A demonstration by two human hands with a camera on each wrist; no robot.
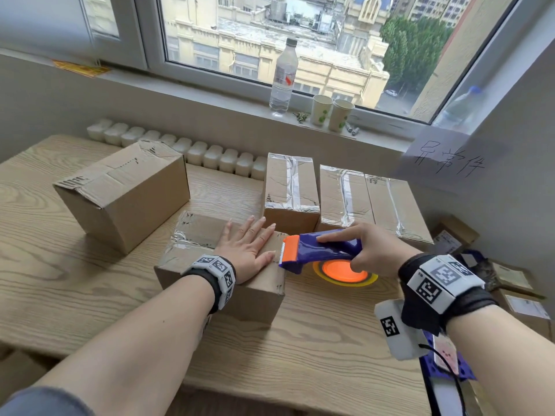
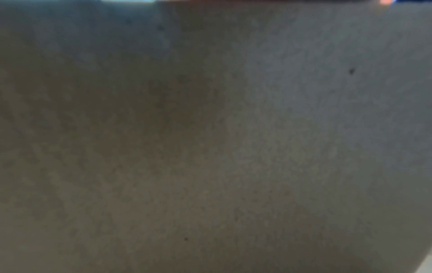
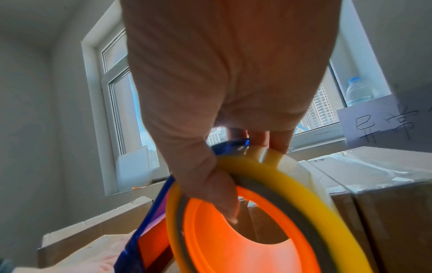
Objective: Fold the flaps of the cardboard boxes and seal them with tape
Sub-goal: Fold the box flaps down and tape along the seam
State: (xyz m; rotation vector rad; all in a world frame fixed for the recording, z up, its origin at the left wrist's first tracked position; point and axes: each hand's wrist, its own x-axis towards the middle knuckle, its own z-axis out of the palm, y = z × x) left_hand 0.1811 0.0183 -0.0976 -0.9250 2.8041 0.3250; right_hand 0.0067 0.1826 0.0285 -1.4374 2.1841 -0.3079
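Observation:
A small cardboard box point(image 1: 192, 232) stands on the wooden table, its top flaps folded down and strips of clear tape across them. My left hand point(image 1: 249, 246) lies flat on its top, fingers straight and spread. My right hand point(image 1: 365, 247) grips a blue tape dispenser point(image 1: 321, 247) with an orange blade end and an orange-and-yellow roll point(image 1: 345, 273); the blade end sits at the box's right top edge. In the right wrist view my fingers point(image 3: 210, 184) curl round the dispenser's roll point(image 3: 257, 230). The left wrist view shows only blurred cardboard point(image 2: 210, 147).
A bigger unsealed box point(image 1: 126, 193) stands at the left. Three taped boxes point(image 1: 342, 196) stand in a row behind the dispenser. A bottle point(image 1: 282, 76) and two paper cups point(image 1: 330, 112) are on the windowsill. More parcels point(image 1: 510, 283) lie off the table's right edge.

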